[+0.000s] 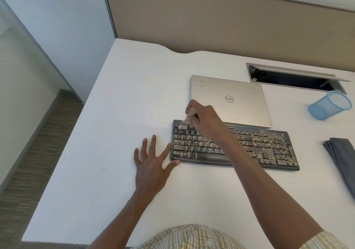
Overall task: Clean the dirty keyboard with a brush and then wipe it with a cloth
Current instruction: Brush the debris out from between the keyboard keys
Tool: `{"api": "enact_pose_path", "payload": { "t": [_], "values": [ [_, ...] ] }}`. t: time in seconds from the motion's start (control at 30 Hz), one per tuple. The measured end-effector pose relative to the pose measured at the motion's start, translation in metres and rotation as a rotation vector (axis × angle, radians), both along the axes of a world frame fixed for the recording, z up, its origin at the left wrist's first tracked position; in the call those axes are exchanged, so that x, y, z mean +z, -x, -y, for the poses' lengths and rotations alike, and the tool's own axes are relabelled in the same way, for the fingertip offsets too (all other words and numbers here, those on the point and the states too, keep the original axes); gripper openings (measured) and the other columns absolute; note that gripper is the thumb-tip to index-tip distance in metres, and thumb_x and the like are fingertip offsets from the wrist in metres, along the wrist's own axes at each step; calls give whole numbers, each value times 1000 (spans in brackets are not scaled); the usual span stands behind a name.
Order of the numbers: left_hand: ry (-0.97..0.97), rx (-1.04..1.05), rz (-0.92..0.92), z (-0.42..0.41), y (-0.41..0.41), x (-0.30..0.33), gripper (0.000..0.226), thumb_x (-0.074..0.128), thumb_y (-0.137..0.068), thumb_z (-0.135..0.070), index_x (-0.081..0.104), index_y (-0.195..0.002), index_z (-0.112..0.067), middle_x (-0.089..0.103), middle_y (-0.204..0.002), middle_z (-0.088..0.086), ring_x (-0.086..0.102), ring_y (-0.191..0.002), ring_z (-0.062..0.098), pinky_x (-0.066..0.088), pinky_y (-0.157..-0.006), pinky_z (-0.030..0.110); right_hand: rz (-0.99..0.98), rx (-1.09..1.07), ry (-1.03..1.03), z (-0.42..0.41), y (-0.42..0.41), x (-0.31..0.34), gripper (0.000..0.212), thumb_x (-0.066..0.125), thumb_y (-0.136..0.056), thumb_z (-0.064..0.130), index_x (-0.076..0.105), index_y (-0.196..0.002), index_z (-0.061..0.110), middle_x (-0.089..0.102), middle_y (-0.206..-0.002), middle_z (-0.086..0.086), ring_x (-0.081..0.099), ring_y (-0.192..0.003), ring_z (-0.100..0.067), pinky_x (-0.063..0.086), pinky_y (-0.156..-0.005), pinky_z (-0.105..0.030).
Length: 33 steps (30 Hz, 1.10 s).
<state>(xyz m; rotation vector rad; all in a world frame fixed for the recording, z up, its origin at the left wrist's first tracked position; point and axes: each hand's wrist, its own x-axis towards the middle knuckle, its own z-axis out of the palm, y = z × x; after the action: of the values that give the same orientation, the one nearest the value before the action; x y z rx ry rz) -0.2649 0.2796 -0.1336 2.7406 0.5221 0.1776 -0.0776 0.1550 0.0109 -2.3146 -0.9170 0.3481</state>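
A black keyboard (269, 148) lies on the white desk (119, 104), its keys speckled with pale dust and crumbs. My right hand (205, 120) grips a small wooden-handled brush (187, 119), whose bristles touch the keyboard's top left corner. My left hand (151, 162) lies flat on the desk with fingers spread, its index finger and thumb against the keyboard's left edge. A folded grey cloth (342, 158) lies on the desk to the right of the keyboard.
A shut silver laptop (240, 98) lies just behind the keyboard. A blue mesh pen cup (328, 106) lies tipped on its side at the far right, in front of an open cable slot (292, 79). A beige partition rises behind the desk.
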Motion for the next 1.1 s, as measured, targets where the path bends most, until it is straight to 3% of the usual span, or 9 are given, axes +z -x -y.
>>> {"api": "enact_pose_path", "payload": {
  "t": [0.07,0.13,0.23,0.33,0.43,0.53,0.7,0.97,1.1],
  "values": [
    [3,-5,6,0,0,-1,66,33,-94,-78,47,-148,-43,19,-168,10,11,-155,37,16,-119,63,12,-2,14,9,0,-4,15,53,-94,-1,53,-103,11,59,-69,12,55,-52,-2,41,-46,-14],
    [3,-5,9,0,-1,-1,66,33,-94,-77,47,-148,-43,20,-168,11,12,-155,38,17,-119,64,30,-16,40,27,-2,-6,13,53,-96,0,52,-102,11,61,-72,10,55,-51,1,43,-43,-15],
    [9,-1,12,0,-1,-1,67,32,-93,-78,48,-148,-43,20,-168,10,13,-154,38,17,-119,64,76,-64,102,54,-7,-6,14,54,-96,3,51,-101,15,66,-73,-1,57,-51,-10,42,-40,-18],
    [16,-5,15,-1,0,-2,69,30,-92,-80,48,-148,-43,19,-168,10,11,-155,37,15,-120,63,103,-171,113,70,-12,-6,13,54,-94,4,51,-102,15,61,-67,0,52,-47,-15,37,-40,-21],
    [19,1,18,0,0,0,71,29,-91,-82,49,-147,-43,19,-168,9,10,-155,35,14,-120,62,53,-399,-37,69,-14,-4,13,56,-92,11,50,-103,17,64,-73,-7,63,-56,-23,50,-47,-37],
    [11,14,22,1,0,2,73,32,-88,-83,50,-146,-43,20,-168,8,11,-156,33,14,-120,60,21,-553,-178,57,-14,-6,16,59,-91,10,51,-104,15,63,-80,-3,66,-63,-21,55,-50,-35],
    [7,23,35,3,-1,3,73,37,-85,-84,53,-144,-43,24,-167,8,14,-155,34,16,-120,61,45,-574,-71,61,-6,-24,17,58,-91,10,48,-105,10,60,-81,-5,57,-57,-14,38,-43,-20],
    [-25,31,13,3,-1,7,79,24,-86,-88,53,-144,-43,25,-167,8,15,-155,33,17,-120,60,73,-635,-189,68,-12,-17,17,56,-91,11,48,-106,9,59,-80,-3,60,-66,-18,50,-52,-29],
    [-18,36,-3,4,0,10,79,24,-85,-88,52,-145,-44,23,-167,7,14,-155,32,16,-121,59,77,-560,-110,69,-6,-28,16,57,-90,11,46,-103,11,57,-76,-2,59,-60,-18,48,-48,-31]
  ]
}}
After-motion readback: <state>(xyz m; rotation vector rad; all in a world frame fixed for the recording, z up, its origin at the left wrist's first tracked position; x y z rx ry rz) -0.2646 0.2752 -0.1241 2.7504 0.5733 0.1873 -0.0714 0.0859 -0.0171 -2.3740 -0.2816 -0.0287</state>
